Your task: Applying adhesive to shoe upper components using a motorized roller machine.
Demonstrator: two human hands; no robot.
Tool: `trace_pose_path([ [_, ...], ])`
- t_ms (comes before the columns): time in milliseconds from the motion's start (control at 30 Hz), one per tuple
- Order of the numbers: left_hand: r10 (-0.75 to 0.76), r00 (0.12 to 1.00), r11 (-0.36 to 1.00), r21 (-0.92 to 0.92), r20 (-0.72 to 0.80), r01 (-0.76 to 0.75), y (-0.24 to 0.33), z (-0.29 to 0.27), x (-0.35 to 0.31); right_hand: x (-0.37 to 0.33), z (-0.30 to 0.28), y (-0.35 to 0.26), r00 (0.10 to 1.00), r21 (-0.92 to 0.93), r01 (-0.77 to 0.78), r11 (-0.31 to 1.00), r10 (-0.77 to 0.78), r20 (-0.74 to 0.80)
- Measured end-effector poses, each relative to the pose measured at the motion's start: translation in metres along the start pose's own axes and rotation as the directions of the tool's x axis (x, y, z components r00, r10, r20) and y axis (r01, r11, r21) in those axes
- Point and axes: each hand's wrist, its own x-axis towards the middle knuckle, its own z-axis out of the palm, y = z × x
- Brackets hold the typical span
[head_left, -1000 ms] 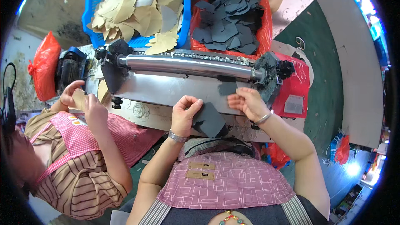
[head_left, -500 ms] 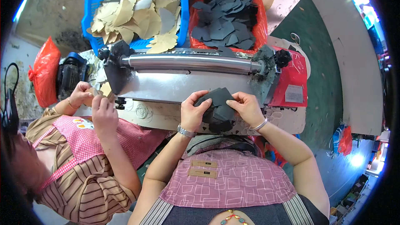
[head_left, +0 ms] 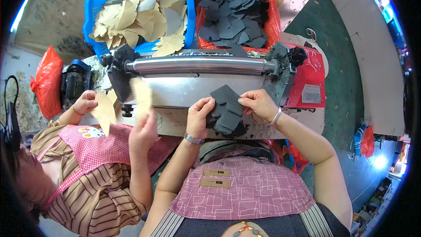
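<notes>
Charcoal pieces (head_left: 227,112), pink checked apron (head_left: 97,149)

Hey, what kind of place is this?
Probably a small factory workshop: there's a metal roller machine, a blue basket heaped with tan cut pieces, and an open red bag full of dark pieces.

left hand (head_left: 199,116) | right hand (head_left: 260,106) | pinching dark pieces (head_left: 227,110) | steel roller (head_left: 199,66) beyond

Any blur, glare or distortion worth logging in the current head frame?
All in the head view: one tan piece at left is motion-blurred; the metal roller shows bright reflections; a patch at lower right is blown out; edges bow toward the black rim; the held dark pieces look fairly sharp.
</notes>
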Motion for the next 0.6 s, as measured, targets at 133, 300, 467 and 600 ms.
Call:
trace_pose_path([
  [133,-0.029,0.996,0.998,-0.052,0.079,0.033,0.001,-0.006,0.0,0.0,-0.004,-0.004,0.995,-0.023,-0.074,0.997,0.076,0.071],
  [300,-0.008,1.0,0.999,0.033,0.02,0.007,0.001,-0.005,0.001,0.0,-0.004,-0.008,0.997,-0.169,0.073,0.983,-0.073,0.008],
  [467,0.053,0.998,0.987,0.148,0.033,-0.057,0.003,-0.007,0.002,0.0,-0.004,-0.01,0.995,-0.243,0.103,0.965,-0.105,0.005],
  [600,-0.003,1.0,0.999,0.037,0.023,0.002,0.007,-0.003,0.002,0.001,-0.003,-0.008,0.988,-0.308,0.141,0.941,-0.153,-0.014],
])
